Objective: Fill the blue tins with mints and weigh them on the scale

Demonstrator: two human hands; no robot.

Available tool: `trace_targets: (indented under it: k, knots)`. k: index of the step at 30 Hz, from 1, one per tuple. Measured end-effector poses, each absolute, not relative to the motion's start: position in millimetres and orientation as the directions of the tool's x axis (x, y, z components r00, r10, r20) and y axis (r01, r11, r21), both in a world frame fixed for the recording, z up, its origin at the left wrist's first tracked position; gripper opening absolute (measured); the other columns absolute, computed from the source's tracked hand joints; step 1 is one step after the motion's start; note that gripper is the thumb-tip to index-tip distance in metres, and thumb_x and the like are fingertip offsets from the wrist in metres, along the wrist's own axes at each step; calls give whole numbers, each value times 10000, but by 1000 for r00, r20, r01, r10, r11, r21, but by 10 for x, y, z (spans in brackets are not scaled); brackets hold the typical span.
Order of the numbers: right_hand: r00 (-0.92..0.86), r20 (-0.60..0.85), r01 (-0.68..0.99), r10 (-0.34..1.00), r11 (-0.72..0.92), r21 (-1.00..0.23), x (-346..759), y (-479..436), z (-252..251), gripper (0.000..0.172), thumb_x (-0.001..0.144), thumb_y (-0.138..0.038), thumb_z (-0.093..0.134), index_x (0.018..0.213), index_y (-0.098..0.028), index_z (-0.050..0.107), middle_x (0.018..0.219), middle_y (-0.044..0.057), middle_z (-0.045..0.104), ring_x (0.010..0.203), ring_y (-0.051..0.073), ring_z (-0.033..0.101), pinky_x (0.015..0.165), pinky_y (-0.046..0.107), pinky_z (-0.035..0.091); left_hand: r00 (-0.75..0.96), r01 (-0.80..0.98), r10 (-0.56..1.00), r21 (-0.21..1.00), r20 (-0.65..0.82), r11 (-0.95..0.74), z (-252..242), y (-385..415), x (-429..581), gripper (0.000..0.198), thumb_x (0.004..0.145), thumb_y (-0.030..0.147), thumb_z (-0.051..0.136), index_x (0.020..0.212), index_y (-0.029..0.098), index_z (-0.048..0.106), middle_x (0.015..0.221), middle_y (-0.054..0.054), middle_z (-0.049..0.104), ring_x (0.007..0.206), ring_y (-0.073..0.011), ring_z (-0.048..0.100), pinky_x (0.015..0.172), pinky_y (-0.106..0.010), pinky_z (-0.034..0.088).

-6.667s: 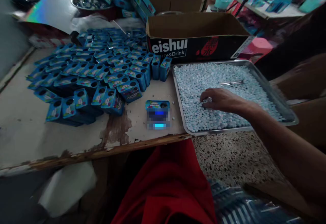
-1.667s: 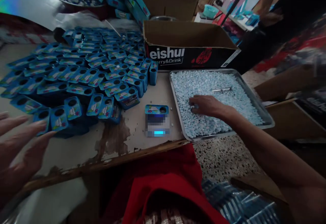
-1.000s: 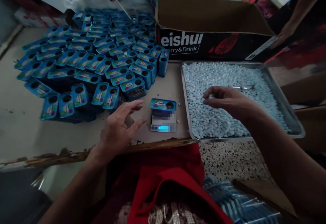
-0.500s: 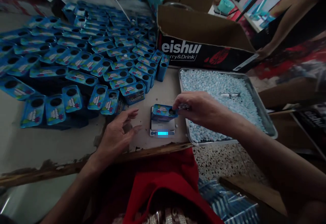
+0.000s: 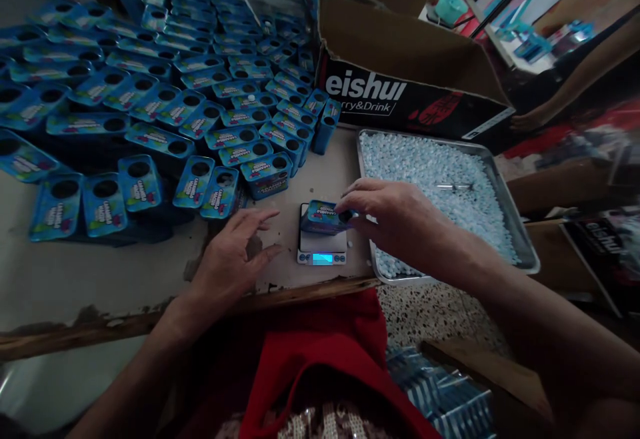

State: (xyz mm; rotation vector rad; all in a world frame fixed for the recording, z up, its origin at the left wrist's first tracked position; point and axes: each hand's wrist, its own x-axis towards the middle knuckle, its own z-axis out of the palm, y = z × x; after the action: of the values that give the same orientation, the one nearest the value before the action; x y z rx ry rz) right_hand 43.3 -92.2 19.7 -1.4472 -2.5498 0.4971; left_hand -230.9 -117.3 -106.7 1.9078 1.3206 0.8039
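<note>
A small blue tin (image 5: 320, 215) with a round dark mouth lies on the plate of a digital pocket scale (image 5: 323, 242), whose display glows blue. My right hand (image 5: 383, 216) is at the tin's right end, its bent fingertips over and beside the mouth. What those fingers hold, if anything, is hidden behind them. Left of the scale, my left hand (image 5: 237, 249) hovers with thumb and fingers apart, holding nothing. To the right, a metal tray (image 5: 534, 267) bears a layer of small pale-blue and white candies (image 5: 425, 166), partly under my right forearm. A metal tool (image 5: 454, 186) lies on them.
Rows of blue tins (image 5: 150, 106) with open round mouths crowd the table's left and back. An open cardboard box (image 5: 415, 92) stands behind the tray. Along the front runs the table's worn wooden edge (image 5: 125, 322). A co-worker's arm (image 5: 565, 96) shows at the right.
Candies showed between my right fingers earlier; none are visible there now. That hand has lowered its fingertips around the tin's mouth. My left hand stays beside the scale. The view has shifted slightly.
</note>
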Motion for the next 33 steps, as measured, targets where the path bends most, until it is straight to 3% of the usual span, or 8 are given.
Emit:
trace_targets:
  k: [7, 9, 13, 17, 19, 23, 27, 33]
  knots:
    - [-104, 150, 687, 983, 180, -704, 1000, -1004, 269, 159, 946, -321, 727, 1073, -249, 790, 969, 50, 766, 829, 242, 725, 747, 408, 612, 276, 518, 916, 758, 291, -397, -833, -1158, -2239, 269, 939, 362, 707, 1202, 303, 707, 1160, -18, 725, 1035, -218, 706, 975, -392, 596]
    - [-62, 93, 794, 994, 106, -599, 1326, -1021, 118, 253, 923, -392, 751, 1126, -243, 779, 978, 71, 757, 827, 263, 712, 714, 423, 594, 270, 520, 898, 733, 347, -439, -716, -1124, -2183, 214, 947, 334, 704, 1161, 326, 715, 1129, 12, 740, 1017, -205, 710, 959, -371, 596]
    - [-127, -161, 985, 979, 105, -136, 1738, -1079, -361, 393, 838, -351, 803, 1215, -254, 757, 1111, 101, 727, 884, 288, 688, 704, 389, 533, 244, 555, 873, 677, 423, -483, -526, -1034, -2016, 158, 958, 318, 696, 1113, 322, 729, 1108, 24, 756, 1040, -205, 716, 980, -376, 590]
    - [-123, -193, 992, 973, 118, -40, 1784, -1027, -631, 248, 819, -256, 730, 1065, -252, 765, 963, 64, 735, 778, 239, 668, 635, 325, 466, 249, 545, 816, 621, 521, -563, -389, -958, -1747, 116, 953, 293, 706, 1053, 251, 749, 1059, -10, 765, 1030, -189, 714, 989, -372, 579]
    - [-100, -141, 989, 985, 84, -120, 1831, -966, -627, 165, 805, -247, 712, 957, -248, 773, 821, 36, 731, 698, 219, 651, 609, 318, 446, 281, 544, 803, 602, 526, -584, -331, -931, -1595, 109, 949, 294, 709, 1032, 238, 751, 1056, -19, 765, 1033, -192, 709, 990, -371, 573]
    - [-61, -89, 873, 994, 9, -488, 2034, -958, -544, 170, 843, -318, 688, 930, -223, 800, 700, 22, 711, 613, 188, 649, 578, 310, 460, 370, 538, 789, 579, 491, -613, -270, -887, -1348, 118, 937, 271, 709, 1039, 232, 754, 1064, -32, 746, 1035, -202, 689, 1000, -375, 551]
    - [38, -23, 758, 999, -44, -651, 2123, -1092, -519, 182, 824, -368, 755, 903, -210, 802, 677, 20, 688, 591, 169, 602, 558, 302, 454, 457, 532, 769, 555, 447, -639, -277, -842, -1182, 167, 889, 291, 768, 1044, 228, 767, 1053, -49, 725, 1027, -219, 661, 970, -387, 537]
    - [167, -178, 230, 970, -214, -949, 2076, -1168, -577, 255, 801, -414, 860, 900, -204, 754, 732, 25, 673, 592, 132, 552, 507, 253, 413, 505, 564, 766, 520, 397, -641, -380, -806, -1125, 76, 903, 277, 746, 900, 205, 770, 955, -49, 722, 945, -200, 641, 917, -366, 524]
